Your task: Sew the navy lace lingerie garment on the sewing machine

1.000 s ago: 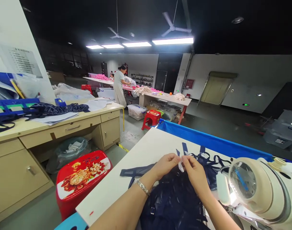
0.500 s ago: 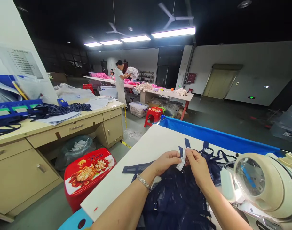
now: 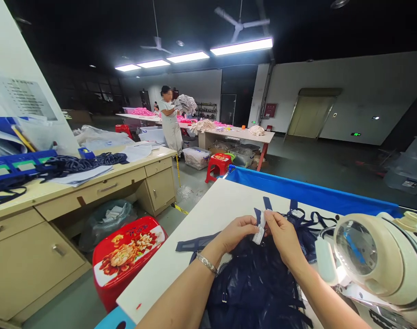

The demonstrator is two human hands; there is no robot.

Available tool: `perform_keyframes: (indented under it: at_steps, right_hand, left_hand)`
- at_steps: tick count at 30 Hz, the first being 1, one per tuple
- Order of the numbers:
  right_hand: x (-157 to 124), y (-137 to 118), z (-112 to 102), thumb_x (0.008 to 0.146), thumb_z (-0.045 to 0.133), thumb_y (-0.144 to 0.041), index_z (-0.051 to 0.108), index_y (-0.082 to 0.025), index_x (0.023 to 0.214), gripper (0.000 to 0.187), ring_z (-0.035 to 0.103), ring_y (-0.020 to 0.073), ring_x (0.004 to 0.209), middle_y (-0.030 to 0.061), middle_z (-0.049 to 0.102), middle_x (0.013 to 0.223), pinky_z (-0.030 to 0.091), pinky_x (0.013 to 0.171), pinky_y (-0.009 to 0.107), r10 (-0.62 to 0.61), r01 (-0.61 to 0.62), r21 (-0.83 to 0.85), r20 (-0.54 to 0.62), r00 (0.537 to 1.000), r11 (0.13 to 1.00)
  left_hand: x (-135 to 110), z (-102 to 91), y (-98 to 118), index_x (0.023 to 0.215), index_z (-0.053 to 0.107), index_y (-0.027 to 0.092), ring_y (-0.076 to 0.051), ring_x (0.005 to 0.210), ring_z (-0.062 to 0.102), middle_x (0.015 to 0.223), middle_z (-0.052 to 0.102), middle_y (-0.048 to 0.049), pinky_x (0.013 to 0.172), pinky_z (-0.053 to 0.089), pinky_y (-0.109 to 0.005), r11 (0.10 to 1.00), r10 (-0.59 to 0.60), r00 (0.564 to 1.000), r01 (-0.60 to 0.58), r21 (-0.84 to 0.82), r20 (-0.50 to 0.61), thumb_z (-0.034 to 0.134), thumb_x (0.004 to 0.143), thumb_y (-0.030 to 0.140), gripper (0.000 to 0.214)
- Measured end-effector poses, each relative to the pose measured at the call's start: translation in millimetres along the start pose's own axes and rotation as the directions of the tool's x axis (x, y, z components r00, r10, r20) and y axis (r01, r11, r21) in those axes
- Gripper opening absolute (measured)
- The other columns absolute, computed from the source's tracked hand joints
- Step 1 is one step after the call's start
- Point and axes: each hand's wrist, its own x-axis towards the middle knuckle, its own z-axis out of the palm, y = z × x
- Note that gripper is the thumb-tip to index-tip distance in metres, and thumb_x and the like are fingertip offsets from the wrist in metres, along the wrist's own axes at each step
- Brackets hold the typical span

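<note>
The small white printed fabric label is in the middle, raised above the pile of dark navy mesh garments with straps, which lies on the white flat tabletop. The left hand, with a silver-coloured metal bracelet on its wrist, has thumb and fingers together, clamped on the lower part of the label. The right hand has its fingertips pinched together at the label's upper end. Whether navy cloth is also caught under these fingertips, I cannot tell, because the fingers cover it.

For good handling, I think both pinches should be light and near the edges, so that the label lies flat and its printing is not covered. The label looks thin and seems easy to fold or to double, so one layer between the fingers is better than two. A narrow navy fabric strip stands just beside the label, and it would be wise to have it apart from the fingertips. Also the loose straps could hook on the bracelet. The cream-coloured sewing machine is near the right forearm, so small movements of the wrist seem safer than wide ones.
</note>
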Motion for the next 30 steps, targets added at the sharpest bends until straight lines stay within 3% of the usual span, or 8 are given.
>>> perform_keyframes:
  at_steps: [7,14,30]
  right_hand:
    - [2.2,-3.3,2.8,0.082,0.054,-0.053,0.054,-0.020,0.064,0.038,0.046,0.0127,0.052,-0.0041,0.048,0.055,0.037,0.049,0.024,-0.048,0.048,0.037,-0.022,0.999,0.998]
    - [3.2,-6.6,5.5,0.082,0.053,-0.053,0.060,-0.019,0.068,0.038,0.046,0.0125,0.051,-0.0039,0.050,0.055,0.038,0.049,0.024,-0.066,0.066,0.051,0.004,0.998,0.997]
    - [0.9,-9.3,8.4,0.083,0.051,-0.053,0.063,-0.019,0.072,0.037,0.046,0.0135,0.056,-0.0024,0.054,0.062,0.037,0.051,0.024,-0.104,0.103,0.021,0.014,0.995,0.994]
  left_hand:
    - [2.5,-8.0,-8.3,0.076,0.054,0.016,-0.011,0.071,0.053,0.074,0.061,0.0007,0.068,0.035,-0.022,0.997,0.055,0.998,-0.058,0.058,0.040,0.074,0.067,0.026,0.025]
    - [0.7,-4.6,-5.1,0.079,0.060,0.014,-0.014,0.079,0.058,0.080,0.066,-0.0035,0.076,0.039,-0.023,0.992,0.088,0.993,-0.095,0.088,0.075,0.071,0.068,0.018,0.016]
    - [2.2,-6.9,-9.6,0.072,0.058,0.014,-0.012,0.067,0.055,0.074,0.066,-0.0024,0.066,0.040,-0.021,0.992,0.102,0.994,-0.104,0.066,0.040,0.074,0.067,0.019,0.017]
